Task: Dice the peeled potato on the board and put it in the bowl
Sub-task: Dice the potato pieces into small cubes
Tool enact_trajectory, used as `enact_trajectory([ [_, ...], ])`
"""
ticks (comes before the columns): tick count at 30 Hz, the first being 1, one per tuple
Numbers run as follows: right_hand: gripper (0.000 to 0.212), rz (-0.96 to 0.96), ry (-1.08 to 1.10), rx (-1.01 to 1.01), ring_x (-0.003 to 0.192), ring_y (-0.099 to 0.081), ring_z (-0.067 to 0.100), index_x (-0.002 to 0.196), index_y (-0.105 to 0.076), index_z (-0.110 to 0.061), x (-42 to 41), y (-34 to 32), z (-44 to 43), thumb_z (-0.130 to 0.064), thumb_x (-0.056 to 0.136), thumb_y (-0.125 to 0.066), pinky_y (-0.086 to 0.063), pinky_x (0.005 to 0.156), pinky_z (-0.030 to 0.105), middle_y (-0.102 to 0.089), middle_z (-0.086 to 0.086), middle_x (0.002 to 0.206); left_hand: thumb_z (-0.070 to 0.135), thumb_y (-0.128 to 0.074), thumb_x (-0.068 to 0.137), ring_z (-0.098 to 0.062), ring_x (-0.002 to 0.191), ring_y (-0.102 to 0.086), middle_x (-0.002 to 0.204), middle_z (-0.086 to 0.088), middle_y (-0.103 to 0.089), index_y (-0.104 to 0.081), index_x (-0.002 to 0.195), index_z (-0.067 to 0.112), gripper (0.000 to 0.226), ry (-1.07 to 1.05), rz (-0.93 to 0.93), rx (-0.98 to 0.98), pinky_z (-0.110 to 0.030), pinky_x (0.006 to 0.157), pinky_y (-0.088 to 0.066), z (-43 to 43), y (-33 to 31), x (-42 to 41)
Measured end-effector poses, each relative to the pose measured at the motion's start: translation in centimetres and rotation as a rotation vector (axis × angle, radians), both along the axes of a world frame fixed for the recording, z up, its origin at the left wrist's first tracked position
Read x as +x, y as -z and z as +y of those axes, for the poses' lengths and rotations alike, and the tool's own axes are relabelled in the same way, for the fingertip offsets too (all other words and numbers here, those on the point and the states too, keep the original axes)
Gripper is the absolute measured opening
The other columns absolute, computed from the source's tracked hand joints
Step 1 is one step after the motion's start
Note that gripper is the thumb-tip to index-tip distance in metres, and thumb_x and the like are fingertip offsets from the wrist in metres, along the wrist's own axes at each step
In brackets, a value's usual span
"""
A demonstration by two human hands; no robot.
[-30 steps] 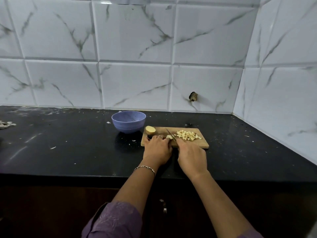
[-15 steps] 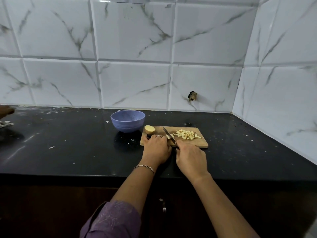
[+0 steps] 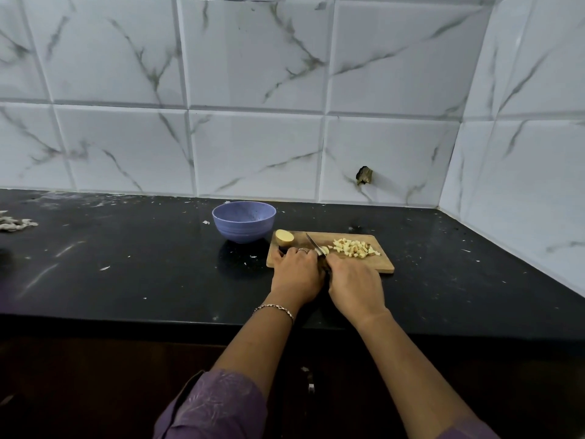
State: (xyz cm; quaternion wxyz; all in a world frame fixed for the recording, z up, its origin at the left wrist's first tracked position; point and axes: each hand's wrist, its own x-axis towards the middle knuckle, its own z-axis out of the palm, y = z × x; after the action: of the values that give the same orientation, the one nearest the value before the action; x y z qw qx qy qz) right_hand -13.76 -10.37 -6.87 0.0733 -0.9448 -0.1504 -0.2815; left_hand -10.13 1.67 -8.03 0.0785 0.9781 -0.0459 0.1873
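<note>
A wooden cutting board (image 3: 380, 264) lies on the black counter. A pile of diced potato (image 3: 353, 247) sits on its right half, and a potato half (image 3: 284, 237) rests at its far left corner. My right hand (image 3: 354, 285) grips a knife (image 3: 314, 244) whose blade points away over the board. My left hand (image 3: 296, 270) is curled over a potato piece just left of the blade; that piece is mostly hidden, with a small bit showing at the blade. The blue bowl (image 3: 243, 220) stands left of the board, its inside out of sight.
White tiled walls close the counter at the back and right. Potato peelings (image 3: 14, 222) lie at the far left edge. Small scraps dot the black counter (image 3: 126, 264). A dark cabinet front runs below the counter edge.
The knife blade has tipped from lying toward the diced pile to pointing away, between my hands. Both hands stay at the near left part of the board.
</note>
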Motion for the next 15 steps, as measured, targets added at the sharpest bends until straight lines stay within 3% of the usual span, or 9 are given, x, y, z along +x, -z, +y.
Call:
enact_trajectory([
  [5,0.015,0.003,0.024,0.022,0.078,-0.062,0.018,0.104,-0.058,-0.021,0.0,0.2,0.2,-0.011,0.097,-0.049,-0.037,0.059,0.029,-0.065,-0.002,0.086,0.041,-0.039,0.098,-0.022,0.12,-0.05,0.125,-0.001,-0.061,-0.063,0.118,0.02,0.037,-0.013,-0.001,0.0,-0.053,0.11,-0.022,0.0,-0.1,-0.1],
  [9,0.021,0.006,0.068,0.078,0.084,-0.062,0.017,0.117,-0.053,-0.021,-0.5,0.2,0.0,-0.012,0.099,-0.047,-0.037,0.061,0.028,-0.064,-0.001,0.093,0.045,-0.04,0.095,-0.023,0.12,-0.05,0.126,-0.001,-0.061,-0.063,0.118,0.022,0.039,-0.041,0.0,0.027,-0.051,0.107,-0.024,0.0,-0.2,-0.2],
  [12,0.029,-0.015,0.092,0.087,0.082,-0.059,0.016,0.129,-0.048,-0.021,-1.0,0.2,-0.1,-0.013,0.101,-0.046,-0.037,0.06,0.027,-0.062,-0.001,0.095,0.042,-0.041,0.095,-0.022,0.117,-0.051,0.122,0.0,-0.064,-0.063,0.113,0.021,0.036,-0.047,-0.003,0.048,-0.051,0.106,-0.024,0.0,-0.3,-0.4],
  [15,0.025,-0.006,0.076,0.109,0.073,-0.055,0.013,0.127,-0.048,-0.022,-1.2,0.5,-0.3,-0.016,0.102,-0.047,-0.039,0.057,0.027,-0.06,-0.003,0.088,0.04,-0.041,0.095,-0.022,0.116,-0.052,0.12,-0.001,-0.065,-0.063,0.11,0.018,0.035,-0.06,0.0,0.051,-0.051,0.107,-0.024,0.0,-0.6,-0.7],
])
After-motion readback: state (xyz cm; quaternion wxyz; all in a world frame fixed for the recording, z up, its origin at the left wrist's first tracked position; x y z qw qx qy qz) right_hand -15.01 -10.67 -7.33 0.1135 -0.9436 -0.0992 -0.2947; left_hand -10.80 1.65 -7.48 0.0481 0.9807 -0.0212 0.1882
